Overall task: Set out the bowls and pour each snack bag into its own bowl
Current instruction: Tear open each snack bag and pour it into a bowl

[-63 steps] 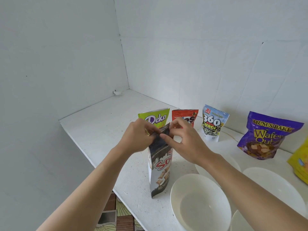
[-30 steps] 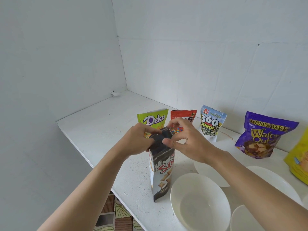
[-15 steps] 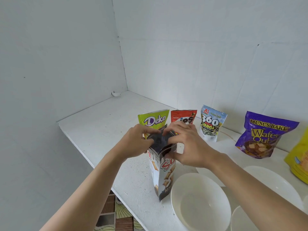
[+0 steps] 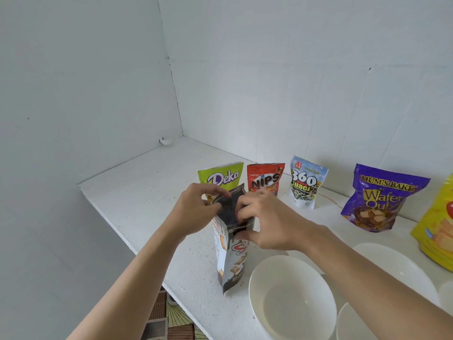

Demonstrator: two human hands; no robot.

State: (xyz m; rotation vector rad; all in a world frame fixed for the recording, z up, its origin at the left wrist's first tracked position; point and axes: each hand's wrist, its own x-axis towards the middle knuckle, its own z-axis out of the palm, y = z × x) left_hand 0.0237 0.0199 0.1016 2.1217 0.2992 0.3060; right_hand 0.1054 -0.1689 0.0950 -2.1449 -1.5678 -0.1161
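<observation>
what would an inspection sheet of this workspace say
surface: white counter, specks near the front edge
job's things: black snack bag upright, top strip looks partly torn; nearest bowl empty, more bowls to its right; Deka bag, Nips bag, Kuaci bag, purple wafer bag and yellow bag at the back
clutter: small white object in the back corner
grippers: left hand and right hand both pinch the bag's top
cables: thin strand beside the Kuaci bag, cannot tell if a wire
surroundings: white walls; patterned floor below the counter edge
</observation>
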